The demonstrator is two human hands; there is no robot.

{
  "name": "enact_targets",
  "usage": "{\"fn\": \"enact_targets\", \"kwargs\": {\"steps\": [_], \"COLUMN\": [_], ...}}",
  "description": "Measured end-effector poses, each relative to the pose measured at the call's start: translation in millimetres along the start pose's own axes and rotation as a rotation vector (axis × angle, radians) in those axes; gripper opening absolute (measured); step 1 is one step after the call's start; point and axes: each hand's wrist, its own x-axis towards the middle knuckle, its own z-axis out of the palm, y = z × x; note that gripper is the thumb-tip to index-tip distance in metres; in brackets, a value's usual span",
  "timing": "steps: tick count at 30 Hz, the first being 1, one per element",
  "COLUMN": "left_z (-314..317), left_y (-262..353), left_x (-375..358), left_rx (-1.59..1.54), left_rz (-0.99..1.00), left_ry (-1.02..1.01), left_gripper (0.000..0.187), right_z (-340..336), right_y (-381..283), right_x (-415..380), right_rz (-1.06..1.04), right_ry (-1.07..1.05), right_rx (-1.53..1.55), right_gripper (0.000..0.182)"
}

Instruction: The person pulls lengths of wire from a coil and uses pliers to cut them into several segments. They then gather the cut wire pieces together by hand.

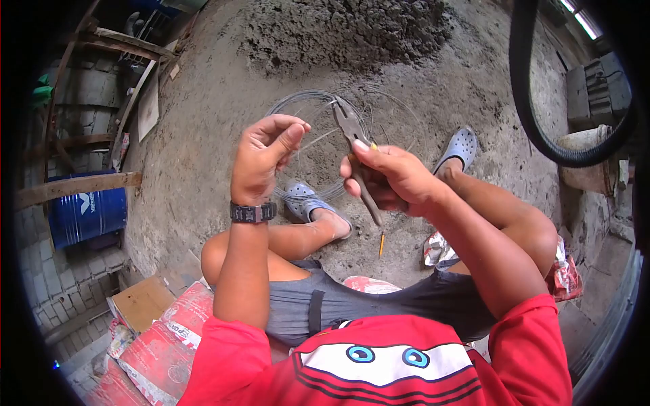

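Note:
My right hand (396,176) is wrapped around the handles of a pair of pliers (349,120), whose worn metal jaws point up and away from me. My left hand (269,154) is closed, thumb pressed to the curled fingers. A thin wire (318,139) runs from near its fingertips towards the pliers and looks pinched there, though the grip is partly hidden. Beyond and below both hands, a loose coil of wire (298,97) lies on the ground between my feet. Part of the coil is behind the pliers and my right hand.
A yellow pencil (381,245) lies on the rough grey floor. A heap of dark wet mix (345,34) is ahead. Red-and-white bags (159,355) are at lower left, a blue drum (88,210) at left. A thick black hose (525,88) hangs at upper right.

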Motion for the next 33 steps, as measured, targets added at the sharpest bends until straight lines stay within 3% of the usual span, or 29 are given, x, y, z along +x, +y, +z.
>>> {"fn": "enact_targets", "kwargs": {"steps": [1,3,4,9,11,13,15,16,19,23,25,28,33], "left_z": [4,3,2,-1,2,2,8,11,8,-2,1,6,17], "left_y": [-7,-12,-13,-5,-4,-7,-7,-6,1,10,9,2,2], "left_x": [0,-1,-1,-5,-2,-1,-1,-2,-1,-1,-3,-1,-3], "left_rx": [-0.121,-0.242,-0.248,-0.263,-0.177,-0.087,-0.001,0.083,0.193,0.204,0.235,0.282,0.343], "left_rz": [0.001,0.006,0.022,0.047,0.037,0.032,0.024,0.054,0.077,0.149,0.147,0.172,0.167], "left_ry": [-0.064,-0.127,-0.16,-0.158,-0.116,-0.075,-0.047,-0.026,0.006,0.032,0.032,0.034,0.037], "left_gripper": [0.02,0.021,0.022,0.021,0.018,0.018,0.019,0.018,0.018,0.017,0.017,0.017,0.016], "right_z": [-2,-8,-12,-5,15,17,16,5,-13,-32,-31,-15,-9], "right_y": [5,19,22,8,-6,-13,-9,-6,-13,-30,-32,-24,-1], "right_x": [-1,2,2,2,0,0,2,7,5,-1,0,4,9], "right_rz": [0.0,0.066,0.085,0.067,-0.043,-0.082,-0.192,-0.149,-0.081,-0.294,-0.247,-0.308,-0.262], "right_ry": [-0.003,-0.292,-0.341,-0.429,-0.024,0.035,0.226,0.276,0.325,0.427,0.504,0.63,0.541], "right_rx": [-0.003,0.344,0.384,0.284,-0.111,-0.28,-0.605,-0.774,-0.653,-0.345,-0.3,-0.562,-0.887], "right_gripper": [0.05,0.056,0.06,0.058,0.056,0.056,0.053,0.053,0.05,0.057,0.058,0.056,0.048]}}
